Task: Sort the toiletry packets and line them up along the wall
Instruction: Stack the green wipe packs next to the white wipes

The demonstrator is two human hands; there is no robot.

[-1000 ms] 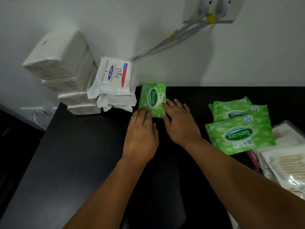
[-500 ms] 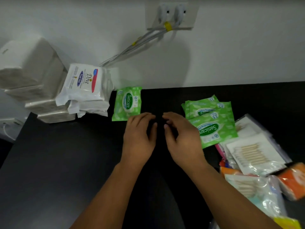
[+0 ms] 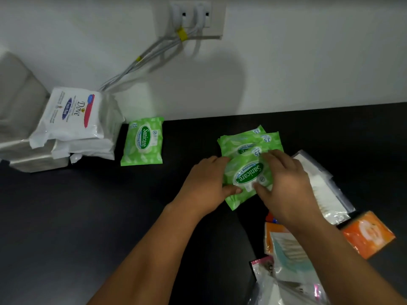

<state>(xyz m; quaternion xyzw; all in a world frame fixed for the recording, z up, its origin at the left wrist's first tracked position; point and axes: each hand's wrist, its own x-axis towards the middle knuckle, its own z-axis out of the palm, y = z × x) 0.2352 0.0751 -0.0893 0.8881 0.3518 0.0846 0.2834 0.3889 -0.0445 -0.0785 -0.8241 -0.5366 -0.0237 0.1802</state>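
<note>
One green Sanicare wipes packet [image 3: 142,142] lies flat against the wall, just right of a stack of white Dove packets [image 3: 72,119]. To the right lies a pile of green Sanicare packets [image 3: 237,142]. Both my hands are on the pile's top packet [image 3: 247,176]. My left hand [image 3: 206,186] grips its left edge, thumb on its front. My right hand [image 3: 284,179] grips its right side, thumb on the label. The packets under it are partly hidden.
White tissue packs [image 3: 19,119] are stacked at the far left by the wall. Clear cotton-swab bags [image 3: 323,190], an orange packet [image 3: 367,233] and more bags [image 3: 290,260] crowd the right side of the black table [image 3: 88,216]. Cables [image 3: 141,60] hang from a wall socket.
Both hands left the green packet placed by the wall, moved right across the table and took hold of the top packet of the green pile. The camera view swung right.
</note>
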